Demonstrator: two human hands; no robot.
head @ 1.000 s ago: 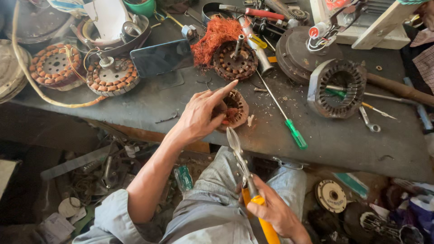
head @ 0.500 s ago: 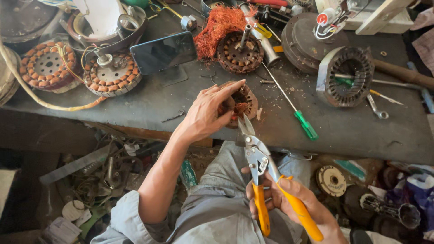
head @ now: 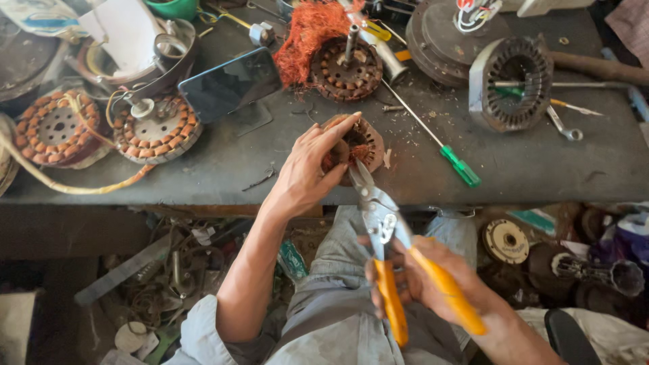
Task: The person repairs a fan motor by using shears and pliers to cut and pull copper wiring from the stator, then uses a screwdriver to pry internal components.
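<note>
My left hand [head: 307, 169] grips a small round motor stator [head: 362, 138] with copper windings, near the front edge of the dark workbench [head: 541, 172]. My right hand [head: 433, 280] holds metal snips with orange handles [head: 389, 236]. The handles are spread apart and the blade tips reach the stator's near side, just right of my left fingers.
A green-handled screwdriver [head: 443, 145] lies right of the stator. Behind it sit a stator with loose copper wire [head: 338, 57], a dark phone [head: 230, 84], two wound stators [head: 155, 128] at left and a grey stator housing [head: 514, 84] at right. Scrap parts litter the floor.
The snips have risen from my lap to the stator, their handles now spread. My left hand has kept its hold on the stator.
</note>
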